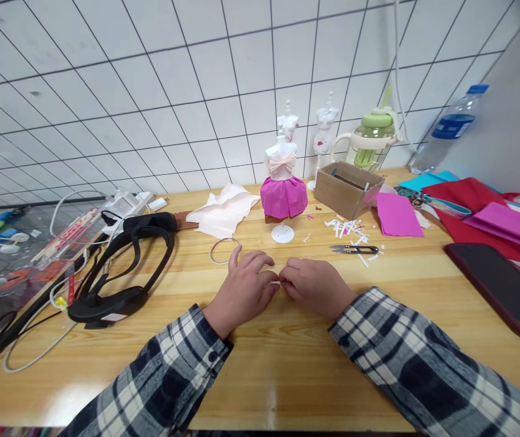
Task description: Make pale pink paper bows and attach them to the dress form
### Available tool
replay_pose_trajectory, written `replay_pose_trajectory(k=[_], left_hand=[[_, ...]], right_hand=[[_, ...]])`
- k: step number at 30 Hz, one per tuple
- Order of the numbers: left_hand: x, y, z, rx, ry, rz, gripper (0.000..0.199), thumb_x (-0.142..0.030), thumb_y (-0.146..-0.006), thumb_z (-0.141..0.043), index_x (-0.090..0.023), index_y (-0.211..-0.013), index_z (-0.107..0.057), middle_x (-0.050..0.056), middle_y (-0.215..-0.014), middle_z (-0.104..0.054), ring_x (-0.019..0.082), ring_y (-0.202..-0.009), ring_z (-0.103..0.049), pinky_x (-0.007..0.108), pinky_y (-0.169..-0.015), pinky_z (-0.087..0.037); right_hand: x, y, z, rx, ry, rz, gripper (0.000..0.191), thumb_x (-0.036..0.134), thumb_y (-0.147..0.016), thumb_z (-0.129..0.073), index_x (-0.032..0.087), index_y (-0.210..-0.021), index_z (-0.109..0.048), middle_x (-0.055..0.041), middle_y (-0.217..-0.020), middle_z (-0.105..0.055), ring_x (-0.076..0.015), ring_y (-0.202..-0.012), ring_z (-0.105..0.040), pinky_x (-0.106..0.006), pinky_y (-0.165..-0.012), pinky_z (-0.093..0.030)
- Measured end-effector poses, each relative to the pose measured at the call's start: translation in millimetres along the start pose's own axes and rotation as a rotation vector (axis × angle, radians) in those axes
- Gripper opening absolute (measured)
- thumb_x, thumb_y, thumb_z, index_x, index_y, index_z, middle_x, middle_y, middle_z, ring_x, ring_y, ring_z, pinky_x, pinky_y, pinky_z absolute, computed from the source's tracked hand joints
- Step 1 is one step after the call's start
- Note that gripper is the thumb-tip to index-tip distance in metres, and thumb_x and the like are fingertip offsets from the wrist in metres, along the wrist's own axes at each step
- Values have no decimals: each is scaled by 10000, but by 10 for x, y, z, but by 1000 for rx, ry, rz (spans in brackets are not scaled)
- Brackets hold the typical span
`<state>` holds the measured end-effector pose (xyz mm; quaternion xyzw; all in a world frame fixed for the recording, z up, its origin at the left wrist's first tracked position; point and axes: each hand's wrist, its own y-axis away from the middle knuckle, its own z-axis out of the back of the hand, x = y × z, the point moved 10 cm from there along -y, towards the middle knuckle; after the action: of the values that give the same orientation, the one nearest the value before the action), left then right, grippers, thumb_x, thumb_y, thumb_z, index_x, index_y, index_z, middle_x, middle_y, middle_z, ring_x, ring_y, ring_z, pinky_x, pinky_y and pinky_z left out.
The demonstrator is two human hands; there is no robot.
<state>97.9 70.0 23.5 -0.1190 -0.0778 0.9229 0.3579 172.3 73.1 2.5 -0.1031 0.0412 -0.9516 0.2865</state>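
Over the middle of the table, my left hand (248, 288) is closed in a pinch, its little finger raised. My right hand (315, 284) meets it fingertip to fingertip, also pinched. A tiny pale bit shows where the fingertips meet; what it is I cannot make out. Behind the hands stands a small white dress form (280, 149) wearing a magenta paper skirt (283, 197) and a pale pink bow (282, 162) across the chest. A roll of tape (212, 252) lies just beyond my left hand. Thread snips (355, 249) lie beyond my right hand, near white paper scraps (344, 227).
Pale crepe paper (226, 212) lies at the back left, beside a black headset (123, 279). A cardboard box (344, 191), a green-lidded cup (373, 136) and more dress forms (324, 124) stand behind. Coloured papers (398, 215) and a phone (500, 288) lie at right.
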Motion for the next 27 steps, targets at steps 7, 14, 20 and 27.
replay_pose_trajectory(k=[7, 14, 20, 27], left_hand=[[28, -11, 26, -12, 41, 20, 160, -252, -882, -562, -272, -867, -720, 26, -1028, -641, 216, -1064, -548, 578, -1125, -155], [148, -20, 37, -61, 94, 51, 130, -228, -852, -588, -231, -817, -714, 31, -939, -657, 203, -956, -577, 481, -1040, -349], [315, -5, 70, -195, 268, 78, 103, -224, -860, -593, -192, -855, -690, 59, -979, -695, 180, -947, -615, 350, -888, -472], [352, 1, 15, -100, 285, 186, 105, -256, -861, -593, -230, -866, -694, -10, -888, -749, 166, -847, -670, 452, -1060, -343]], right_hand=[[-5, 1, 22, -21, -24, 29, 218, 261, -940, -455, 198, -890, -658, -22, -853, -635, -144, -777, -572, -273, -626, -324], [-192, 15, 189, -144, -163, -25, 222, 311, -951, -467, 211, -967, -665, -24, -922, -660, -139, -828, -593, -253, -686, -367], [-963, 141, 445, -365, -187, -366, 181, 287, -896, -508, 195, -937, -659, -34, -883, -658, -171, -847, -597, -279, -738, -399], [-838, 52, 243, -232, -132, -243, 179, 291, -845, -581, 204, -947, -699, -51, -986, -669, -212, -978, -560, -323, -890, -405]])
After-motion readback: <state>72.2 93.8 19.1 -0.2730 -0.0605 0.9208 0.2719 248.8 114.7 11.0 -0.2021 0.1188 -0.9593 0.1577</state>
